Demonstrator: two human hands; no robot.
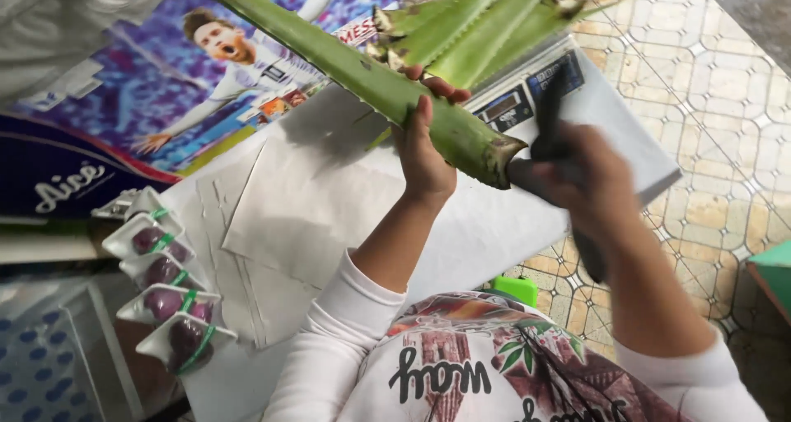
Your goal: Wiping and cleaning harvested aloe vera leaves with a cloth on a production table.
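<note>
My left hand (424, 158) is wrapped around a long, thick green aloe leaf (329, 51) close to its cut base, holding it slanted above the table. My right hand (589, 179), blurred by motion, sits just past the leaf's cut end and grips a dark knife-like tool (550, 117). Several more aloe leaves (470, 22) lie on a digital scale (527, 92) behind the hands.
A white paper sheet (305, 199) covers the table. Several wrapped trays of dark purple fruit (165, 298) line its left edge. A colourful poster (165, 84) lies at the back left. Patterned floor tiles (709, 100) fill the right, with a teal object (774, 265) at the edge.
</note>
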